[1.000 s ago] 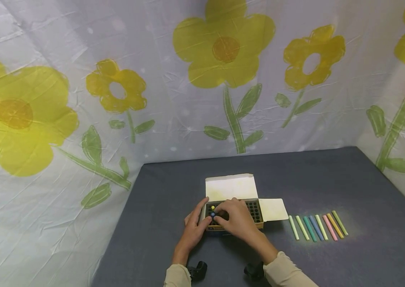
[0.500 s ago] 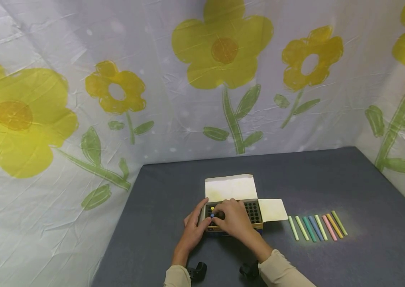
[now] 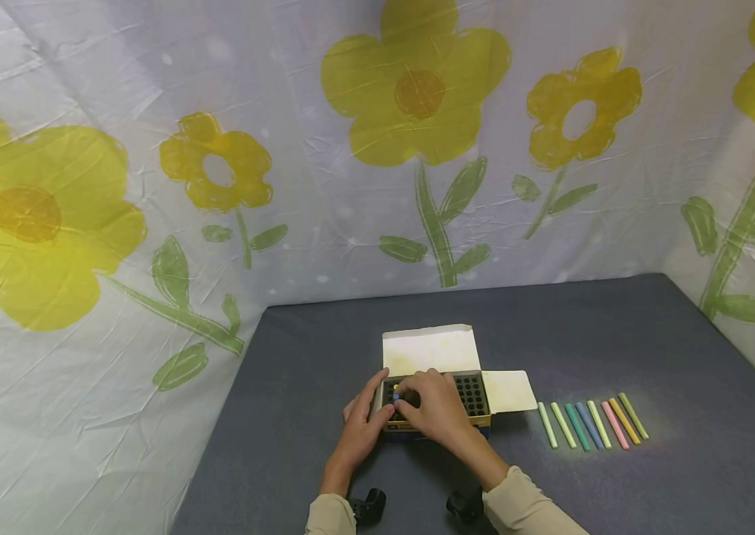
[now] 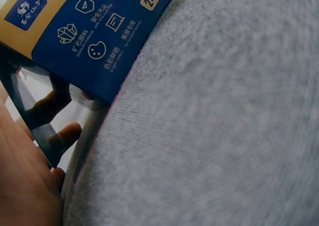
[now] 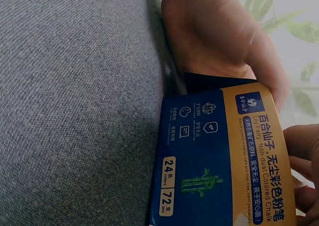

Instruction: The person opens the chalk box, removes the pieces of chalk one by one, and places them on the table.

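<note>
An open chalk box (image 3: 474, 395) with a dark hole grid stands on the grey table (image 3: 618, 334). My left hand (image 3: 365, 420) grips its left end, thumb on the far rim. My right hand (image 3: 412, 396) lies over the left part of the grid, fingertips curled onto a blue chalk stick (image 3: 395, 402) set in a hole; a yellow chalk end (image 3: 395, 387) shows just behind. The right wrist view shows the box's blue and orange printed face (image 5: 224, 161) with the left hand (image 5: 214, 32) behind it. The same box face (image 4: 99, 32) fills the left wrist view's top left.
Several coloured chalk sticks (image 3: 591, 423) lie in a row on the table right of the box. The box's lid flap (image 3: 427, 349) stands up behind it and a side flap (image 3: 510, 391) lies flat to the right. A flowered sheet (image 3: 217, 186) hangs behind and at both sides.
My right hand's fingers have closed further over the blue chalk, which now sits lower and is mostly covered. The left hand and box have stayed put.
</note>
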Motion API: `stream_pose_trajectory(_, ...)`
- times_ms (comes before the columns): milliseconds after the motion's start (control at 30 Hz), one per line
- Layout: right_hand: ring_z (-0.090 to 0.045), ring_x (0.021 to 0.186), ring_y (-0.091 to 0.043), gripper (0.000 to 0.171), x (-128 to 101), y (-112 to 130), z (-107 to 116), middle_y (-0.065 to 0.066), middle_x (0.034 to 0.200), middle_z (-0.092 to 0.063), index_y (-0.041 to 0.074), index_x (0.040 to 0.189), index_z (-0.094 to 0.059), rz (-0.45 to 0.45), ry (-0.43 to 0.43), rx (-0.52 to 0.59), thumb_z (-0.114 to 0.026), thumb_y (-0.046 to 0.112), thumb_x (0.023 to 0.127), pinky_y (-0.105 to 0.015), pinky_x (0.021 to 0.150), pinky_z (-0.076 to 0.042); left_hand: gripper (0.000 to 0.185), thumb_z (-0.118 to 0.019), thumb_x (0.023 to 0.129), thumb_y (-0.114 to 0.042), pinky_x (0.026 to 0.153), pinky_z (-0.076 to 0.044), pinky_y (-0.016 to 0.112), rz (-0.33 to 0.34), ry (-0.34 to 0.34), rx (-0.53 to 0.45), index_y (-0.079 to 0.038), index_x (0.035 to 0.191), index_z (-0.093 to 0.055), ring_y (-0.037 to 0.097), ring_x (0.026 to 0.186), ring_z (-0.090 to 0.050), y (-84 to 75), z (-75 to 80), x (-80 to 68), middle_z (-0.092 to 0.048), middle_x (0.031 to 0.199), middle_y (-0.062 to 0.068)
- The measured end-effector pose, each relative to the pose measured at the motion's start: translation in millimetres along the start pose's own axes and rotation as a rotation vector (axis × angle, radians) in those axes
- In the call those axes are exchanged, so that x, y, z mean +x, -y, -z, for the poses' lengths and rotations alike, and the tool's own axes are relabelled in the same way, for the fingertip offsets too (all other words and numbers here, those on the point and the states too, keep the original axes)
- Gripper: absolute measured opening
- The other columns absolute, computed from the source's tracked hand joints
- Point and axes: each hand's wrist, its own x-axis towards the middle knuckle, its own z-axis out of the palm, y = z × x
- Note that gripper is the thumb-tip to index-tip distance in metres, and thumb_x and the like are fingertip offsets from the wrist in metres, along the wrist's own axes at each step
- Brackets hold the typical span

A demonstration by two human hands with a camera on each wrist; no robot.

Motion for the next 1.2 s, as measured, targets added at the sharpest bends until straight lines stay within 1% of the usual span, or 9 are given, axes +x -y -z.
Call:
stream_pose_trajectory(200,-0.053,0.073,-0.01,0.012,0.7,0.1,1.5,0.007,0.082,-0.073,0.017,0.098,-0.078,0.004,-0.007,0.093,-0.081,0.016,0.086,-0.038,0.081,-0.037,0.056,-0.06,0.1,-0.033,0.106,-0.026,0.069,0.002,-0.006,0.009,-0.047,0.151,-0.042,0.039,0.145,-0.021,-0.2,0.0,-0.1,-0.045,0.156,0.001)
stream_pose_trajectory(367,-0.051,0.072,-0.008,0.014,0.8,0.5,2.9,0.006,0.087,-0.073,0.015,0.103,-0.076,0.042,-0.013,0.175,-0.077,0.016,0.09,-0.041,0.084,-0.041,0.056,-0.06,0.1,-0.032,0.1,-0.033,0.058,-0.005,-0.01,0.026,-0.046,0.151,-0.042,0.035,0.14,-0.029,0.5,0.1,1.0,-0.047,0.155,-0.001)
stream_pose_trajectory(567,-0.053,0.072,-0.01,0.014,1.0,0.5,4.8,0.006,0.088,-0.072,0.014,0.106,-0.075,0.082,-0.016,0.221,-0.075,0.016,0.093,-0.032,0.077,-0.042,0.058,-0.06,0.1,-0.03,0.096,-0.037,0.046,-0.035,-0.01,0.028,-0.044,0.153,-0.041,0.03,0.133,-0.04,1.0,0.6,1.8,-0.05,0.153,0.0)
stream_pose_trajectory(633,-0.054,0.072,-0.012,0.014,1.4,-0.1,5.3,0.006,0.087,-0.072,0.014,0.107,-0.075,0.096,-0.027,0.238,-0.074,0.016,0.093,-0.03,0.075,-0.041,0.058,-0.06,0.1,-0.03,0.096,-0.037,0.048,-0.032,-0.006,0.026,-0.045,0.153,-0.041,0.031,0.133,-0.038,0.5,0.7,1.8,-0.049,0.154,0.0)
stream_pose_trajectory(800,-0.056,0.073,-0.016,0.016,3.1,-1.0,6.3,0.006,0.087,-0.07,0.013,0.109,-0.074,0.122,-0.074,0.288,-0.074,0.016,0.093,-0.031,0.076,-0.039,0.058,-0.059,0.1,-0.032,0.103,-0.033,0.062,-0.021,-0.002,0.027,-0.045,0.153,-0.04,0.037,0.141,-0.029,0.6,0.1,1.5,-0.045,0.158,0.001)
stream_pose_trajectory(867,-0.057,0.074,-0.016,0.016,4.0,-1.2,6.7,0.006,0.088,-0.071,0.013,0.11,-0.074,0.126,-0.098,0.305,-0.074,0.016,0.094,-0.032,0.077,-0.039,0.057,-0.059,0.1,-0.032,0.104,-0.032,0.065,-0.023,-0.005,0.025,-0.044,0.153,-0.04,0.038,0.143,-0.029,0.8,-0.2,1.8,-0.045,0.158,0.002)
stream_pose_trajectory(933,-0.058,0.075,-0.014,0.016,5.0,-1.7,7.4,0.006,0.089,-0.071,0.012,0.11,-0.073,0.133,-0.129,0.315,-0.074,0.015,0.094,-0.034,0.078,-0.039,0.057,-0.059,0.101,-0.032,0.103,-0.034,0.066,-0.028,-0.009,0.022,-0.043,0.153,-0.041,0.038,0.142,-0.031,0.7,-0.5,2.1,-0.045,0.158,0.002)
stream_pose_trajectory(1033,-0.06,0.075,-0.009,0.016,5.9,-2.2,9.8,0.005,0.088,-0.072,0.013,0.109,-0.072,0.135,-0.167,0.333,-0.073,0.014,0.093,-0.036,0.08,-0.04,0.056,-0.059,0.101,-0.033,0.101,-0.036,0.065,-0.013,-0.014,0.025,-0.044,0.153,-0.041,0.038,0.141,-0.03,0.5,-0.9,2.1,-0.045,0.158,0.002)
stream_pose_trajectory(1200,-0.058,0.072,-0.003,0.018,6.3,-4.9,16.1,0.004,0.084,-0.072,0.014,0.111,-0.072,0.112,-0.2,0.36,-0.073,0.013,0.093,-0.038,0.081,-0.042,0.056,-0.06,0.101,-0.033,0.102,-0.033,0.068,0.003,-0.014,0.021,-0.046,0.152,-0.042,0.04,0.144,-0.025,-0.5,-1.4,1.8,-0.043,0.159,0.001)
